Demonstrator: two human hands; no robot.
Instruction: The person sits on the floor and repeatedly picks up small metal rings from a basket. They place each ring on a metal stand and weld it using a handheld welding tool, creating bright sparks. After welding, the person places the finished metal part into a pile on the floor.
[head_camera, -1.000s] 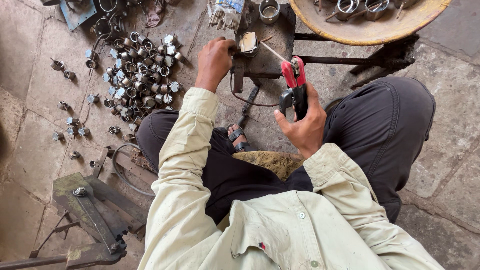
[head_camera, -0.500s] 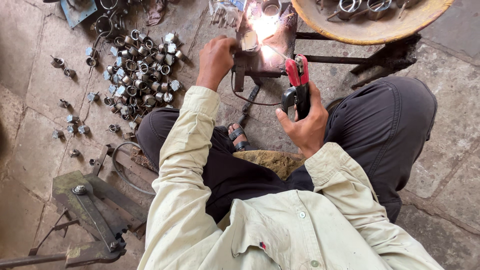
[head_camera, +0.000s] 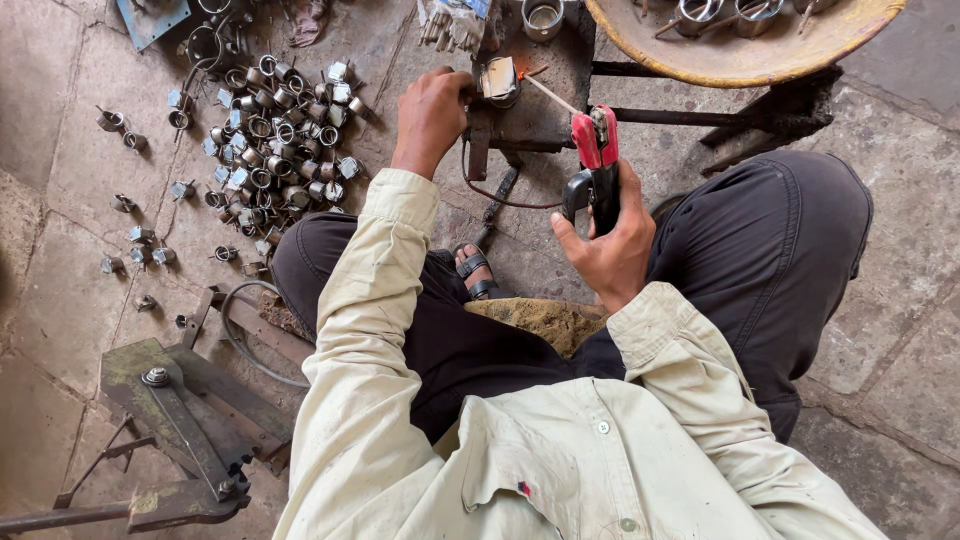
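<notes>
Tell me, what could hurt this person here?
The left hand is bare and touches the small metal piece, right beside the glowing rod tip; it might get burned. The right hand grips the red electrode holder without a glove, so sparks could sting it.

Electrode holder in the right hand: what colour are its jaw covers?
Red, above a black handle; the electrode holder in the right hand shows clearly in the head view.

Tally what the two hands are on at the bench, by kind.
Welding electrode holder, red and black, in right hand: 1
Welding rod clamped in it: 1
Small metal workpiece at left hand: 1
Total: 3
</notes>
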